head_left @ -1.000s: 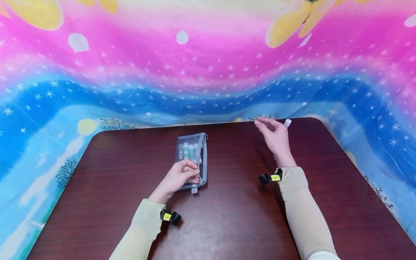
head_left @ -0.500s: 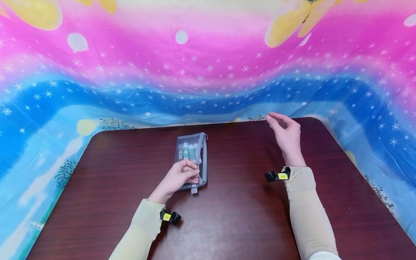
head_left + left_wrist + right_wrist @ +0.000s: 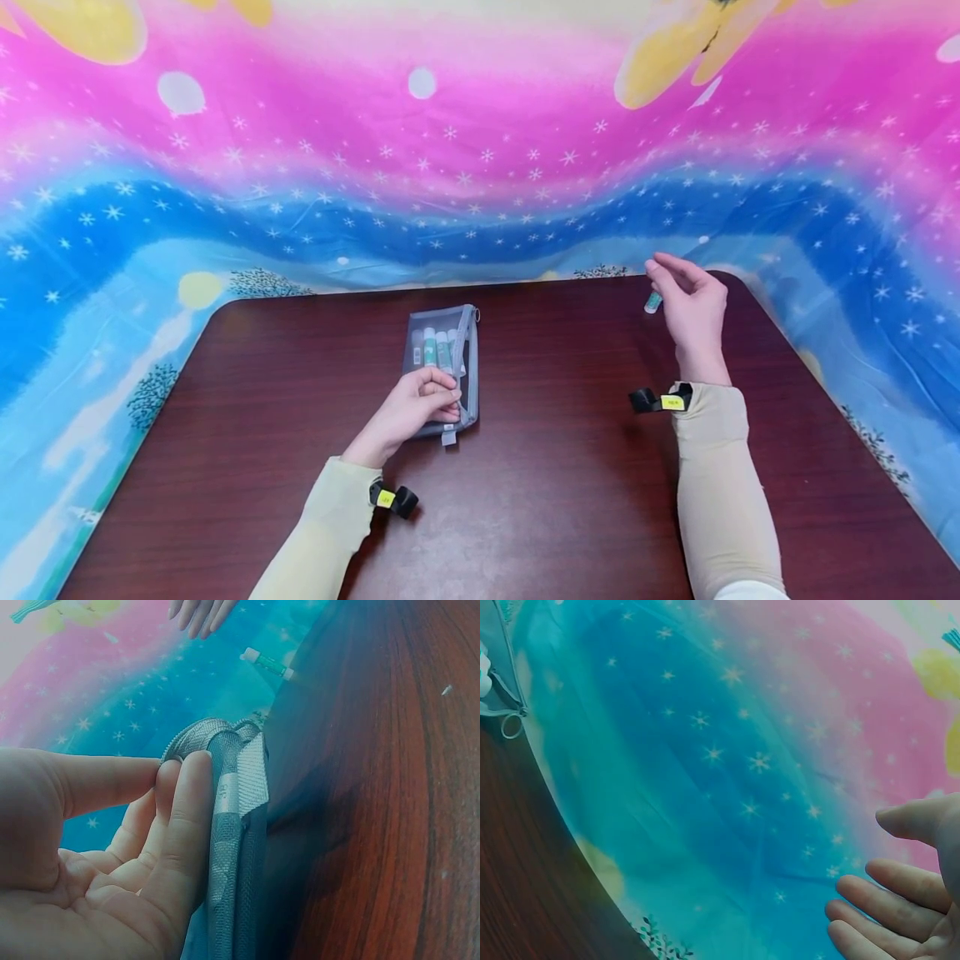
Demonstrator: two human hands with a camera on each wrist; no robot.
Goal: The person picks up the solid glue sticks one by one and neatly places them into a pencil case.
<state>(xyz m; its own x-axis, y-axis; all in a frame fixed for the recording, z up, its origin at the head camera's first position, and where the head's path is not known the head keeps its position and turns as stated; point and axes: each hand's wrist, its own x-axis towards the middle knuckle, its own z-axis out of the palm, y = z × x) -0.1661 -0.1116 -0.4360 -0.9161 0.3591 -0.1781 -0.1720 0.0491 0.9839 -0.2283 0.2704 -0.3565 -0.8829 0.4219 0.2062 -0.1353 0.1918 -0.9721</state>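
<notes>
In the head view a grey mesh zip pouch (image 3: 442, 321) lies left of the table's middle, its zip side undone. Through the mesh show several glue sticks (image 3: 430, 346) with white caps and green labels. My left hand (image 3: 408, 408) pinches the pouch's near edge beside the zip; the left wrist view shows thumb and fingertips on the zip tape (image 3: 201, 739). Near the far right edge of the table lies another glue stick (image 3: 654, 302), partly hidden behind my right hand (image 3: 693, 312). That hand is raised, holds nothing, and has its fingers extended in the right wrist view.
The dark red wooden table (image 3: 540, 500) has rounded far corners. Behind and beside it hangs a pink and blue printed cloth (image 3: 487, 150) with snowflakes. Each wrist wears a black strap camera, such as the right wrist camera (image 3: 652, 401).
My right hand has moved to the right, past the loose glue stick, which now shows on the hand's left side. My left hand and the pouch have stayed in place.
</notes>
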